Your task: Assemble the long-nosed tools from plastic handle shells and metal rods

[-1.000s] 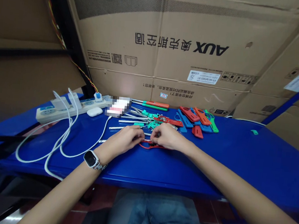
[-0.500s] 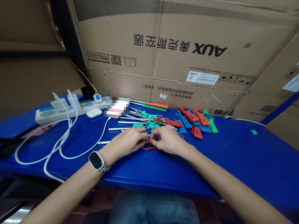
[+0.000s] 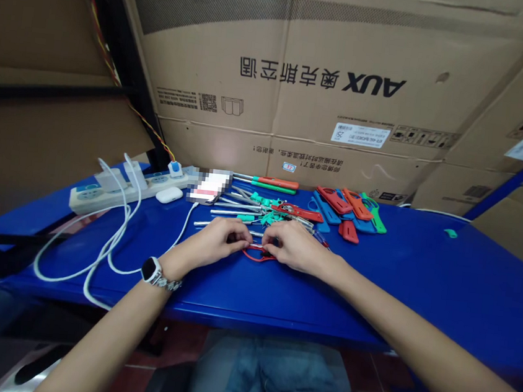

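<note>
Low over the blue table, my left hand (image 3: 222,240) and my right hand (image 3: 297,245) face each other with the fingers bent in a pinch. Between and below the fingertips is a red plastic handle piece with a loop (image 3: 255,258). My right fingers grip its right part. My left thumb and forefinger close at its upper left edge, on something too small to name. Just beyond lie several metal tubes with green plastic parts (image 3: 241,207), and a red handle piece (image 3: 304,213) rests on them.
Red, blue, orange and green handle pieces (image 3: 351,211) are heaped behind to the right. Two long rods with orange and green grips (image 3: 274,185) lie by the cardboard box (image 3: 297,119). At left are a power strip (image 3: 103,195), white cables (image 3: 122,231), a white case (image 3: 169,195) and a phone (image 3: 210,187).
My left hand has drawn slightly left, apart from my right fingers, and more of the red handle piece shows. The view has shifted a little.
</note>
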Demonstrator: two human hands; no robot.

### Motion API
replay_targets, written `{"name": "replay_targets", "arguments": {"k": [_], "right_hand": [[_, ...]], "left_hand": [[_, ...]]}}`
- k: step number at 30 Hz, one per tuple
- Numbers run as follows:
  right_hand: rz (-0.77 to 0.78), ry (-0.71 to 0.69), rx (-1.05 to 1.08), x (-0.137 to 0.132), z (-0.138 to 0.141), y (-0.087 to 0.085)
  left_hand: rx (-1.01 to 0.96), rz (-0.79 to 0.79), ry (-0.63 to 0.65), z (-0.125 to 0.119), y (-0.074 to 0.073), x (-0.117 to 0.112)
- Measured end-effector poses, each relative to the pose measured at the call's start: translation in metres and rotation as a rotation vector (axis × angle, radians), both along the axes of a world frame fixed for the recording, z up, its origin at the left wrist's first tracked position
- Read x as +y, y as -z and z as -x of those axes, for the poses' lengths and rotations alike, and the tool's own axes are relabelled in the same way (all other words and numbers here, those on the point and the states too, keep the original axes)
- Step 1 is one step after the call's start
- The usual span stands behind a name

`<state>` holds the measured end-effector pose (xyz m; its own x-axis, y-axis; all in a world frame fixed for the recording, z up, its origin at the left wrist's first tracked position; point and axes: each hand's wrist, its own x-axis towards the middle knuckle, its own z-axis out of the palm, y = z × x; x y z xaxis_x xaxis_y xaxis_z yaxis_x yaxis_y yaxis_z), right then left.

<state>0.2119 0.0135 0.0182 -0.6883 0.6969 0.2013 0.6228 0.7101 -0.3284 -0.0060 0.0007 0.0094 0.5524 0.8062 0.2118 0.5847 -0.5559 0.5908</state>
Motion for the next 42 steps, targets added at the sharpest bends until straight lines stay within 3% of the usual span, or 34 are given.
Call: {"name": "replay_targets", "arguments": {"k": [9, 34, 42], "right_hand": [[-0.022, 0.022, -0.065, 0.001, -0.009, -0.003], [-0.025, 0.045, -0.039, -0.001, -0.01, -0.003], [-0.027, 0.044, -0.026, -0.001, -0.01, 0.0]], "left_hand": [[-0.027, 0.077, -0.022, 0.012, -0.003, -0.005], [0.079, -0.051, 0.018, 0.015, -0.001, -0.005], [0.109, -0.155, -0.043, 0.007, 0.001, -0.008]]}}
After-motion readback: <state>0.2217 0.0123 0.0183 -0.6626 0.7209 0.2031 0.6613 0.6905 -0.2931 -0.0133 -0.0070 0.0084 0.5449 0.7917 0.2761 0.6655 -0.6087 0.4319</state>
